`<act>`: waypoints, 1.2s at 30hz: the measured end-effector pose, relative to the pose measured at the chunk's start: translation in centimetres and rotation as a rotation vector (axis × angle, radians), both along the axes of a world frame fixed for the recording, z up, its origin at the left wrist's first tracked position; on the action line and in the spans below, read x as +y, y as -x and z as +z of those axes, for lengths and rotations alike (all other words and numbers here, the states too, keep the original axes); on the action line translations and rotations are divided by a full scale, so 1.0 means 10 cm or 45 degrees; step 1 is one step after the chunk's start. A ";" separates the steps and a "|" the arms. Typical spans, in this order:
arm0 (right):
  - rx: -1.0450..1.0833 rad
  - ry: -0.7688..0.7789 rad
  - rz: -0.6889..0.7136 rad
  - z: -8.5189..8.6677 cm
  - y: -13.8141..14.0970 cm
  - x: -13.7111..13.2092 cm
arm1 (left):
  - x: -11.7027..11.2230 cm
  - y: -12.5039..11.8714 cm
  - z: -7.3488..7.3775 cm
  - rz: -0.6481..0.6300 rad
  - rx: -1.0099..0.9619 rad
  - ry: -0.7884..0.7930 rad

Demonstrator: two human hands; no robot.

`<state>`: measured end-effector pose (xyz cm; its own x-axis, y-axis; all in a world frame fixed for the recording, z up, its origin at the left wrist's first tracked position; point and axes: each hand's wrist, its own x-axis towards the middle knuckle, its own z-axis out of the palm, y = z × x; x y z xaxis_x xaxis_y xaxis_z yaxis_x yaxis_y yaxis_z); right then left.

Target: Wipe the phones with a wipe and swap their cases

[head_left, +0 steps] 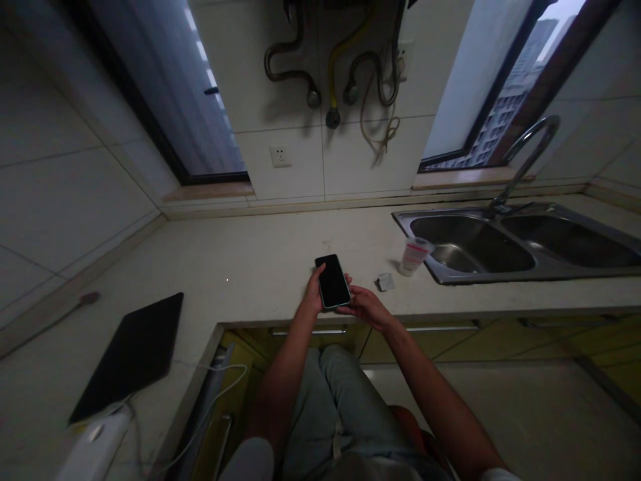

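A black smartphone point(333, 281) with a dark screen is held over the front edge of a pale countertop point(250, 267). My left hand point(314, 292) grips its left side, with the thumb lying on the screen's upper left. My right hand point(368, 306) supports the phone's lower right corner, fingers curled under it. Both forearms reach up from my lap.
A plastic cup point(413, 256) stands by the steel double sink point(521, 244) with its curved tap point(525, 157). A small pale object point(385, 282) lies right of the phone. At the left lie a black flat slab point(131, 354) and a white cable point(210, 407). A wall socket point(280, 156) and hoses sit above.
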<state>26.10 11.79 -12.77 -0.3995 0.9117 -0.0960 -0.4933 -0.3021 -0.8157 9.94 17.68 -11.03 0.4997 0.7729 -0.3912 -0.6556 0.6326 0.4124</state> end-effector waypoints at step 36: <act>-0.164 0.028 0.019 0.06 -0.22 -0.13 | 0.00 -0.15 0.01 -0.036 0.040 -0.252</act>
